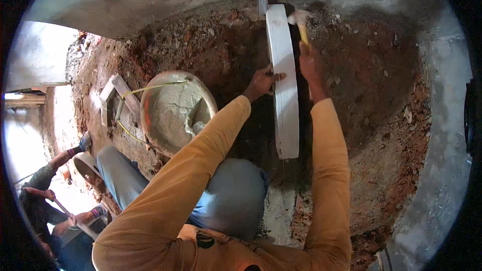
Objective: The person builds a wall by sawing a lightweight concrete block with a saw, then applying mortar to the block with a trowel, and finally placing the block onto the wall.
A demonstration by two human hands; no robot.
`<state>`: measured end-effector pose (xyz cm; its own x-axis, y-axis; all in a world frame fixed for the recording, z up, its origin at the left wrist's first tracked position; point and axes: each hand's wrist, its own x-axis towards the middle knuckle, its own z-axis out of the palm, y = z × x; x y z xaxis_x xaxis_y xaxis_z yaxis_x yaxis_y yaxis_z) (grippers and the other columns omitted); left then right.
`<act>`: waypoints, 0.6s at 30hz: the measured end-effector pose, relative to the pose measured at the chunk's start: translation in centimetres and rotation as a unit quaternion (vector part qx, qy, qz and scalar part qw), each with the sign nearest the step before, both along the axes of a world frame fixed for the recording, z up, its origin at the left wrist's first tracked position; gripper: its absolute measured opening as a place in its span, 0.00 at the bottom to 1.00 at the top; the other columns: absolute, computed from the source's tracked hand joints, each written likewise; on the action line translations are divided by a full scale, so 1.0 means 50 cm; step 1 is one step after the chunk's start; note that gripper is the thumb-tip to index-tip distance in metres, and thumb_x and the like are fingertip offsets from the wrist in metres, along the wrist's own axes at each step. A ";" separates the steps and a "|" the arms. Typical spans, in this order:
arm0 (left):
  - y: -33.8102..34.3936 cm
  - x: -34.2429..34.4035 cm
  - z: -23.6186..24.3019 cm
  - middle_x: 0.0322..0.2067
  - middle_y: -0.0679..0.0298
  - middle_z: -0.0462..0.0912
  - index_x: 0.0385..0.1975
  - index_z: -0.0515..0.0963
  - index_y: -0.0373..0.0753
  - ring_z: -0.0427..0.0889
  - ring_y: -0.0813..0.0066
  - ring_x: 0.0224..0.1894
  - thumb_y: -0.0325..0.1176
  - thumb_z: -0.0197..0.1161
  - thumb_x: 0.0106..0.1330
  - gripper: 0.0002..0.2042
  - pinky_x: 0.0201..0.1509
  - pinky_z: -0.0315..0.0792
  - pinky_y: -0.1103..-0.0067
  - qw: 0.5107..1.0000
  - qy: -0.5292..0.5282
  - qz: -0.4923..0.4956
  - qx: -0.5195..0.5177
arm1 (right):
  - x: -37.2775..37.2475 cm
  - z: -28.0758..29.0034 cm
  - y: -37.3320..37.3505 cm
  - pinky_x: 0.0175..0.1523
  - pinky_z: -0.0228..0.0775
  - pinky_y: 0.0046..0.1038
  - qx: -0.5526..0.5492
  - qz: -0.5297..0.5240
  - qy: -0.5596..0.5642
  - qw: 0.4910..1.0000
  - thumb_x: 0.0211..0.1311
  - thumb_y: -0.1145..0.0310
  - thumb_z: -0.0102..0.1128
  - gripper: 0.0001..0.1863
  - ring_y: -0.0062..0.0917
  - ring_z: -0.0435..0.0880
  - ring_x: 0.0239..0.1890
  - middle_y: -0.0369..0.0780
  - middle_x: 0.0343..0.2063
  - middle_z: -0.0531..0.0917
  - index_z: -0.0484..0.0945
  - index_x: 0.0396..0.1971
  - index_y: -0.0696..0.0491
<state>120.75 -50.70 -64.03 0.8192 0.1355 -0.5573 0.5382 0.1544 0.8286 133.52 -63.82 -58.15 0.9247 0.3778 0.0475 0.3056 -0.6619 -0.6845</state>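
Note:
A long pale slab (286, 95) stands in the dark soil in front of me, its far end near the wall. My left hand (263, 81) grips its left edge, fingers bent and one digit lying over the top face. On the slab's right side, my right hand (312, 70) is closed around the yellow handle of a hammer (303, 31). The hammer's head, blurred, is just right of the slab's far end. How deep the slab sits in the soil is hidden.
Left of my arm, a round basin (150, 90) holds wet grey mortar (173, 108); a yellow cord (150, 87) crosses it. Beside it lie pale angled pieces (128, 95). A co-worker (42, 206) at lower left grips a stick. Grey walls (447, 100) enclose the soil.

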 end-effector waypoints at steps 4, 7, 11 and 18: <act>-0.043 0.008 -0.005 0.49 0.56 0.81 0.63 0.70 0.44 0.82 0.61 0.47 0.46 0.71 0.59 0.33 0.43 0.84 0.61 0.997 -0.023 0.016 -0.071 | 0.055 -0.127 -0.142 0.40 0.70 0.50 -0.050 -0.101 0.122 0.986 0.72 0.46 0.46 0.29 0.53 0.81 0.36 0.58 0.30 0.81 0.79 0.38 0.62; -0.002 -0.006 -0.019 0.49 0.56 0.81 0.64 0.69 0.44 0.83 0.61 0.45 0.46 0.71 0.60 0.33 0.43 0.83 0.61 0.998 -0.018 0.029 -0.049 | 0.023 -0.134 -0.127 0.40 0.69 0.50 -0.067 -0.045 0.125 0.989 0.71 0.47 0.48 0.28 0.53 0.80 0.33 0.57 0.29 0.80 0.79 0.40 0.61; -0.020 0.005 0.003 0.49 0.56 0.81 0.65 0.68 0.45 0.83 0.62 0.46 0.45 0.71 0.60 0.33 0.42 0.84 0.62 0.998 -0.018 0.020 -0.056 | 0.020 -0.173 -0.164 0.44 0.71 0.51 -0.056 0.035 0.147 0.987 0.70 0.53 0.49 0.24 0.53 0.79 0.36 0.57 0.34 0.79 0.77 0.43 0.62; -0.030 0.018 0.009 0.55 0.56 0.79 0.68 0.65 0.43 0.78 0.62 0.56 0.45 0.69 0.63 0.34 0.62 0.72 0.62 0.998 -0.055 -0.007 -0.034 | 0.016 -0.256 -0.177 0.53 0.73 0.43 -0.162 0.048 0.031 0.985 0.59 0.64 0.55 0.18 0.48 0.81 0.48 0.55 0.42 0.82 0.79 0.45 0.59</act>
